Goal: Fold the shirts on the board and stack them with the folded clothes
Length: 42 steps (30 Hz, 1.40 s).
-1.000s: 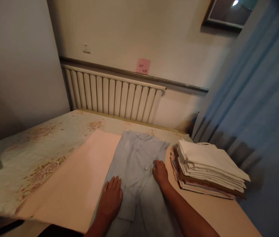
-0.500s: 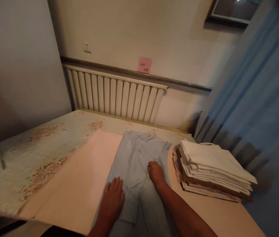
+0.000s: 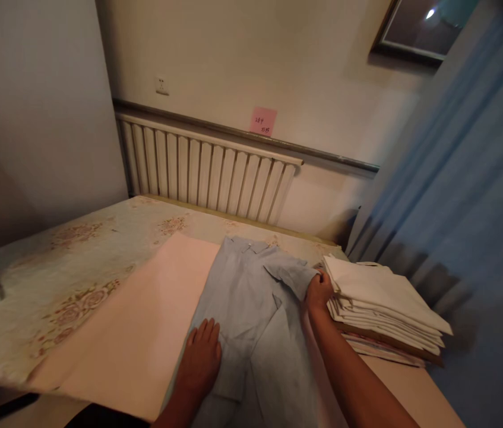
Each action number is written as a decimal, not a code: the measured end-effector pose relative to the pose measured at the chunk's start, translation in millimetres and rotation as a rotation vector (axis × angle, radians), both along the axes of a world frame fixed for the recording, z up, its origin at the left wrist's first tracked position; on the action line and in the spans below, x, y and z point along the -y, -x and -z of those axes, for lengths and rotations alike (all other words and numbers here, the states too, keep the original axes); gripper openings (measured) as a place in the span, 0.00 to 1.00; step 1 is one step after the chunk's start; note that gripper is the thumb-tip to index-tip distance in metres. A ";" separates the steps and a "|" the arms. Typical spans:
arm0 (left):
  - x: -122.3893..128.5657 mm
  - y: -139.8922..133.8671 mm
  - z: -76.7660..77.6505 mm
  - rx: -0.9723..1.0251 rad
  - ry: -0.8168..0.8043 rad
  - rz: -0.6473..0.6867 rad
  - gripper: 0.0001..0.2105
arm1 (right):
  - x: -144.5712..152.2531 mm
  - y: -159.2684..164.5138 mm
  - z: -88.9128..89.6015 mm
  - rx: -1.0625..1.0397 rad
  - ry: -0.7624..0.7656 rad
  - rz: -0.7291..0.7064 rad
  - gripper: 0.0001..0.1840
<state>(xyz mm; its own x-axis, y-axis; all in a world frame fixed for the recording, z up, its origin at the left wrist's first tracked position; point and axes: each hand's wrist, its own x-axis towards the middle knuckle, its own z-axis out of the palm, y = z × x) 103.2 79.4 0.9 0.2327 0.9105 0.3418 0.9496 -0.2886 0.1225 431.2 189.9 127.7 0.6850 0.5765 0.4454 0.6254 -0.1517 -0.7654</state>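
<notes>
In the head view, we see a blue shirt (image 3: 233, 285) lying on a pink sheet (image 3: 144, 321), left of a pile of folded cloth (image 3: 380, 291). Our left hand (image 3: 201, 356) lies flat on the near left part, not gripping. Our right hand (image 3: 320, 290) pinches the end of the right sleeve (image 3: 293, 273), thumb and fingers closed. The shirt looks light, soft and floppy; the sleeve's edge seems good to hold.

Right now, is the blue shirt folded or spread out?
The shirt is partly folded: layers overlap beside the left hand, while the right hand holds one edge out sideways.
</notes>
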 end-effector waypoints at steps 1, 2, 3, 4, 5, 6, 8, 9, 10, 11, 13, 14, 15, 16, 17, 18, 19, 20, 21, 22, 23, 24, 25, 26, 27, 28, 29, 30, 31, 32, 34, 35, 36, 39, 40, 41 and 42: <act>0.0 0.0 0.0 0.000 0.000 0.000 0.22 | 0.6 3.5 -8.9 -0.003 -0.042 -0.023 0.23; -0.1 0.0 0.1 0.001 -0.001 -0.001 0.22 | 0.7 8.9 -17.9 -0.003 -0.080 -0.055 0.23; -0.1 -0.1 0.1 0.004 -0.003 -0.003 0.22 | 0.4 16.3 -26.8 -0.001 -0.116 -0.097 0.22; -0.2 -0.2 0.2 0.006 -0.008 -0.004 0.22 | -0.3 25.9 -35.2 0.006 -0.150 -0.150 0.22; -0.3 -0.3 0.2 0.007 -0.015 -0.004 0.22 | -1.3 37.7 -43.0 0.017 -0.180 -0.214 0.21; -0.4 -0.3 0.2 0.008 -0.022 -0.003 0.22 | -2.5 51.8 -49.9 0.030 -0.207 -0.284 0.20; -0.8 -0.2 0.2 0.006 -0.035 0.000 0.21 | -5.4 86.0 -59.9 0.060 -0.246 -0.436 0.19; -1.2 -0.1 0.3 0.003 -0.041 0.002 0.21 | -6.8 105.2 -62.5 0.075 -0.260 -0.504 0.18; -1.6 0.1 0.6 0.000 -0.047 0.002 0.21 | -8.1 125.2 -63.4 0.087 -0.270 -0.565 0.18; -2.1 0.4 1.0 -0.005 -0.052 0.002 0.21 | -9.3 145.1 -62.5 0.095 -0.278 -0.619 0.17; -3.2 1.2 2.7 -0.018 -0.065 0.001 0.21 | -10.6 182.1 -55.2 0.089 -0.299 -0.749 0.18; -3.7 1.7 3.7 -0.027 -0.074 0.005 0.21 | -10.7 197.9 -49.0 0.083 -0.299 -0.804 0.17; -4.2 2.3 4.8 -0.035 -0.083 0.011 0.21 | -10.6 211.0 -41.7 0.081 -0.281 -0.847 0.17; -4.5 2.8 5.9 -0.042 -0.093 0.016 0.21 | -10.2 221.3 -33.4 0.079 -0.250 -0.881 0.17; -4.8 3.4 6.7 -0.048 -0.101 0.022 0.21 | -9.6 228.7 -24.8 0.081 -0.212 -0.905 0.17; -4.8 3.8 7.3 -0.052 -0.109 0.026 0.21 | -8.7 233.4 -16.3 0.084 -0.174 -0.923 0.17; -4.8 4.2 7.6 -0.053 -0.116 0.026 0.21 | -7.7 235.8 -8.4 0.086 -0.144 -0.938 0.17; -4.7 4.4 7.7 -0.053 -0.121 0.025 0.21 | -6.6 236.4 -1.6 0.088 -0.122 -0.951 0.17; -4.7 4.6 7.7 -0.053 -0.124 0.025 0.21 | -5.4 236.0 3.8 0.089 -0.109 -0.959 0.17; -4.8 4.7 7.6 -0.054 -0.127 0.028 0.21 | -4.3 235.0 7.5 0.089 -0.103 -0.966 0.16; -4.9 4.7 7.7 -0.053 -0.129 0.030 0.21 | -3.3 234.0 9.3 0.087 -0.098 -0.970 0.17; -5.2 4.7 7.9 -0.053 -0.130 0.032 0.21 | -2.5 233.5 9.2 0.083 -0.098 -0.971 0.17; -5.5 4.7 8.3 -0.051 -0.132 0.035 0.21 | -2.0 233.7 7.3 0.079 -0.101 -0.969 0.17; -5.9 4.7 8.9 -0.050 -0.135 0.037 0.21 | -1.6 234.7 3.8 0.074 -0.106 -0.965 0.18; -6.2 4.7 9.7 -0.048 -0.140 0.038 0.21 | -1.3 236.3 -1.2 0.067 -0.118 -0.960 0.18; -6.5 4.7 10.5 -0.047 -0.146 0.039 0.21 | -1.0 238.4 -7.3 0.058 -0.142 -0.955 0.18; -6.7 4.8 11.4 -0.046 -0.152 0.040 0.21 | -0.4 240.9 -14.3 0.046 -0.178 -0.949 0.18; -6.8 5.0 12.2 -0.046 -0.157 0.042 0.20 | 0.4 243.5 -21.8 0.032 -0.223 -0.943 0.18; -6.8 5.1 12.9 -0.045 -0.161 0.044 0.20 | 1.6 246.2 -29.6 0.017 -0.275 -0.937 0.18; -6.9 5.3 13.5 -0.045 -0.162 0.045 0.20 | 3.1 248.8 -37.5 0.003 -0.328 -0.933 0.18; -7.0 5.5 14.2 -0.043 -0.158 0.050 0.21 | 6.5 253.9 -52.0 -0.017 -0.419 -0.925 0.17; -7.0 5.5 14.3 -0.041 -0.153 0.049 0.21 | 8.0 256.6 -58.2 -0.023 -0.458 -0.926 0.17; -7.1 5.5 14.1 -0.038 -0.147 0.046 0.21 | 9.0 259.5 -63.4 -0.025 -0.494 -0.931 0.17; -6.5 4.9 12.5 -0.041 -0.126 0.035 0.21 | 8.6 269.3 -70.8 -0.010 -0.564 -0.962 0.17; -6.1 4.7 11.6 -0.047 -0.118 0.035 0.21 | 7.2 272.6 -70.4 -0.001 -0.569 -0.972 0.17; -5.6 4.6 10.5 -0.051 -0.111 0.035 0.21 | 5.3 275.8 -68.9 0.006 -0.567 -0.977 0.17; -4.9 4.4 9.3 -0.053 -0.104 0.037 0.21 | 3.1 278.7 -66.6 0.010 -0.559 -0.980 0.17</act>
